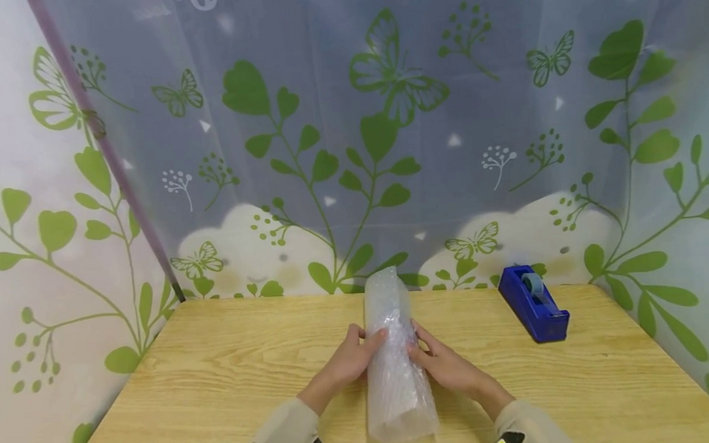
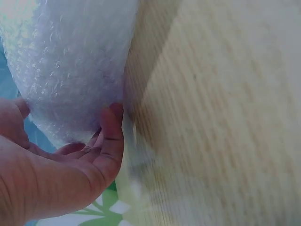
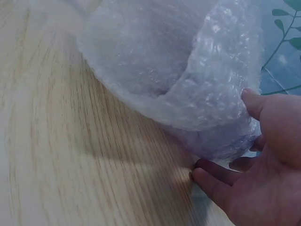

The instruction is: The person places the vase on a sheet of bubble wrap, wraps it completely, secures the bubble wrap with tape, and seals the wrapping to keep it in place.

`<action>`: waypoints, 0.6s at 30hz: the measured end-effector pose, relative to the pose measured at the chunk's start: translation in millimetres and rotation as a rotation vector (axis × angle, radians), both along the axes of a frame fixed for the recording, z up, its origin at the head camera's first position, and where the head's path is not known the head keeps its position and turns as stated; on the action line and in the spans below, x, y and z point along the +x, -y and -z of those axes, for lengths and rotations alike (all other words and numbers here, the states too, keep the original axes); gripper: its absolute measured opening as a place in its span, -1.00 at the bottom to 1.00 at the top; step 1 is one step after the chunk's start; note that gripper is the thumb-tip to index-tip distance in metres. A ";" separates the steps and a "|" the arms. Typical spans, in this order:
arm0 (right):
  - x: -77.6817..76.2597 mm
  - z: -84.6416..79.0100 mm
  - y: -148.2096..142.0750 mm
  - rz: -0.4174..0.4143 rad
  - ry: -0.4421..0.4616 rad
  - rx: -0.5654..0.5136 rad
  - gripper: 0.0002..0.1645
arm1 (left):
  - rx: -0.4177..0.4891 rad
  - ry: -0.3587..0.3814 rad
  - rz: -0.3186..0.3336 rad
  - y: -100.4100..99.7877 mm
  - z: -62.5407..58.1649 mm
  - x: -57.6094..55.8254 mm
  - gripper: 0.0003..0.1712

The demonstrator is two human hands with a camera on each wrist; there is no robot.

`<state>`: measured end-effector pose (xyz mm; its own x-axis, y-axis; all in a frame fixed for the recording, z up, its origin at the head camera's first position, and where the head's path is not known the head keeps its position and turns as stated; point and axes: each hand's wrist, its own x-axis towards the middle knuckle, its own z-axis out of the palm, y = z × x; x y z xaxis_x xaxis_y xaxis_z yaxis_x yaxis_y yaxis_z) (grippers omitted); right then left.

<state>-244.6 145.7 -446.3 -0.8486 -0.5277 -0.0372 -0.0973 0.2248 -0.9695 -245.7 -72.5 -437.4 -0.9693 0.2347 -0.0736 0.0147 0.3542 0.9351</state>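
A long roll of clear bubble wrap (image 1: 398,389) lies lengthwise in front of me on the wooden table. From its left side my left hand (image 1: 350,362) grips it, thumb on top and fingers curled low along the edge. My right hand (image 1: 450,368) holds the opposite side, with the thumb on the upper surface. In the right wrist view the near end of the bubble wrap (image 3: 221,80) opens into loose, overlapping layers. Fingers of the right hand (image 3: 268,165) reach under its lower side, near the tabletop. Whatever the wrap may enclose is hidden.
A blue tape dispenser (image 1: 530,310) with a roll of tape stands at the back right of the table (image 1: 219,382). Behind the table hangs a curtain (image 1: 327,118) patterned with leaves and butterflies, and similar fabric flanks both sides.
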 end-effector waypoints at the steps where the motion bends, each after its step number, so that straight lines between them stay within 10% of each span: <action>1: -1.0 0.7 -0.1 0.004 -0.001 0.001 -0.13 | 0.005 0.004 0.001 -0.3 0.3 -1.3 -0.35; 12: -1.6 -0.9 -18.2 0.213 -0.042 0.110 -0.18 | -0.163 -0.039 0.035 11.9 -2.3 -2.9 -0.20; 18: -9.6 -15.8 -55.7 0.255 -0.390 0.451 -0.22 | -0.369 -0.240 -0.021 35.5 -8.8 -8.1 -0.24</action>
